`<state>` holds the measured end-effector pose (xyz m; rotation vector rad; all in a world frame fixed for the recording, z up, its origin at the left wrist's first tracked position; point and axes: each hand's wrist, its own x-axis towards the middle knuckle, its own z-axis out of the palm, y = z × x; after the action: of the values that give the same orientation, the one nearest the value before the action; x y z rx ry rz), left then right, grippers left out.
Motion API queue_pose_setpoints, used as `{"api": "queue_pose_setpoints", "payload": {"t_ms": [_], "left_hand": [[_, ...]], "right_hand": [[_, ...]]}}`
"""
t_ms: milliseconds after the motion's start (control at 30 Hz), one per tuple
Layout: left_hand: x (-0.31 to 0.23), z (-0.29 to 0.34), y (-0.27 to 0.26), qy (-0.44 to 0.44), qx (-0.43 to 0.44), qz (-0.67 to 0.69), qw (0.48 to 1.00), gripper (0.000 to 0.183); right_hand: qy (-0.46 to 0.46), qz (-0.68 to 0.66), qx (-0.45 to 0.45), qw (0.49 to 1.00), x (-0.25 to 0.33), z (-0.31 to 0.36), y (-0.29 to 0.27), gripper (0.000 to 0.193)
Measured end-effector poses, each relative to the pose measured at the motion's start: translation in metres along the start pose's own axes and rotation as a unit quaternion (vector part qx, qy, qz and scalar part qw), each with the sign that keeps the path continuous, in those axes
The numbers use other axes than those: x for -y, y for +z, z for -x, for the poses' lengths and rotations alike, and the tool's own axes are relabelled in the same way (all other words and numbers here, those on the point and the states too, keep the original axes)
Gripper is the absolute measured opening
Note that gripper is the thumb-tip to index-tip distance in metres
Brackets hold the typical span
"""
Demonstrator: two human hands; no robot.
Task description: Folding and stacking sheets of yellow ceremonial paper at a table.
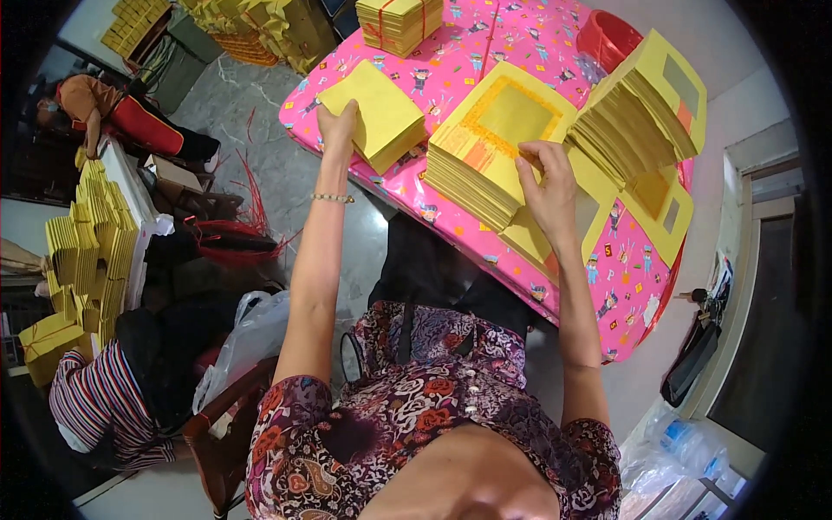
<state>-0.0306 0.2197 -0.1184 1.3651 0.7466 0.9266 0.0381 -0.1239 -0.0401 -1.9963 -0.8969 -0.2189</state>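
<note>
A squared stack of plain yellow paper (371, 104) lies near the table's left end. My left hand (336, 126) grips its left edge, the thumb on top and the other fingers partly hidden. Right of it stands a thick stack of yellow printed paper (485, 130), its top sheet bearing an orange border and a gold square. Over that stack's right edge is my right hand (550, 178), fingers bent and thumb near the forefinger in a pinch. Whether a sheet is between those fingertips cannot be made out.
A fanned, tilted bundle of yellow paper (628, 121) stands at the right on the pink patterned table cover (468, 26). Behind are a tied paper block (399, 26) and a red basin (607, 39). At left, a person (108, 108) bends by stacked yellow bundles (91, 234); another wears stripes (108, 403).
</note>
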Motion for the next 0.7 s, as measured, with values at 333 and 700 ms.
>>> {"api": "queue_pose_setpoints", "payload": {"t_ms": [333,700], "left_hand": [[-0.028,0.027,0.032,0.185,-0.187,-0.485,0.834,0.074],[-0.001,0.002,0.036,0.326,0.177,-0.422,0.827,0.043]], "right_hand": [[-0.084,0.106,0.077,0.988,0.013,0.01,-0.017,0.042],[-0.079,0.073,0.05,0.993,0.011,0.016,-0.012,0.024]]}}
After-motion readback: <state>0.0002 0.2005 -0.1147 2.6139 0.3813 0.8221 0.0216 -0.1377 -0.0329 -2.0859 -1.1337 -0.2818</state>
